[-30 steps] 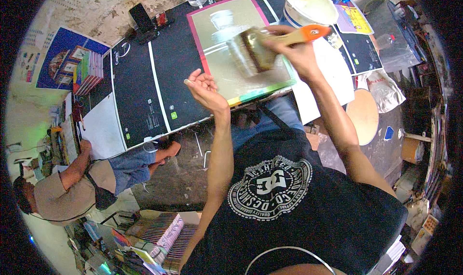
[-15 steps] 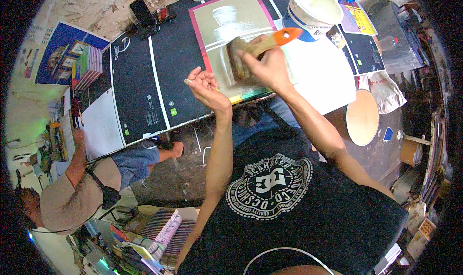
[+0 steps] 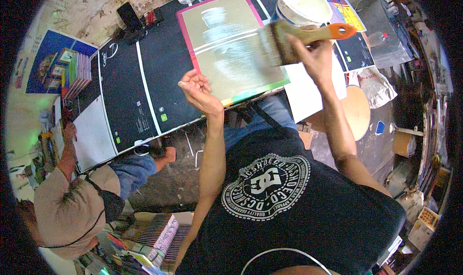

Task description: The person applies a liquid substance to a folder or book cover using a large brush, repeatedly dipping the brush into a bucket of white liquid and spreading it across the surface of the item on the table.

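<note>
Our table [image 3: 166, 77] has a black top crossed by white lines. On it we see a colour-edged board [image 3: 231, 48], a bucket [image 3: 295, 19], stacked books [image 3: 80, 75] and a white sheet [image 3: 94, 135].

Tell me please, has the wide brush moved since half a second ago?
Yes. Judged against the pink-edged panel, the wide brush has moved to the right, from over the panel's lower middle to its right edge.

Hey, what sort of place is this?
Probably a small craft workshop: your right hand holds a broad brush, a bucket of pale, creamy stuff stands nearby, and books appear stacked farther left.
</note>
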A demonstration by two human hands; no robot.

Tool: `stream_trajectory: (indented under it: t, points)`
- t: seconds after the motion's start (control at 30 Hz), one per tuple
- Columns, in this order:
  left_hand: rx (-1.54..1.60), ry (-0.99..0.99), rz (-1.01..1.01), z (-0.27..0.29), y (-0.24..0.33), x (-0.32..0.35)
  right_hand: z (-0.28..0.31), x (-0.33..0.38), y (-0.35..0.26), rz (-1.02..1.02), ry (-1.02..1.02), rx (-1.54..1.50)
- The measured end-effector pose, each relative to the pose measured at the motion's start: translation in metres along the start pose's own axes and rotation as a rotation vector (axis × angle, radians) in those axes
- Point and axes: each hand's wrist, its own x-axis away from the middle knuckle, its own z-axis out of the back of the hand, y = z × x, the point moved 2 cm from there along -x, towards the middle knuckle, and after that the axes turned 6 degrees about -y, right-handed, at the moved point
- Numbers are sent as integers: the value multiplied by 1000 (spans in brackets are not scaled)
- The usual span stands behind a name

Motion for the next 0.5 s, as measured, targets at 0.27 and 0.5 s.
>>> stream_trajectory:
  t: [0.27, 0.5]
  points:
    - [-70, 0, 37, -2, 0, -3, 29, 0, 10, -366, -110, 454]
    - [-101, -63, 49, -3, 0, -3, -6, -27, 28, 135, -314, 38]
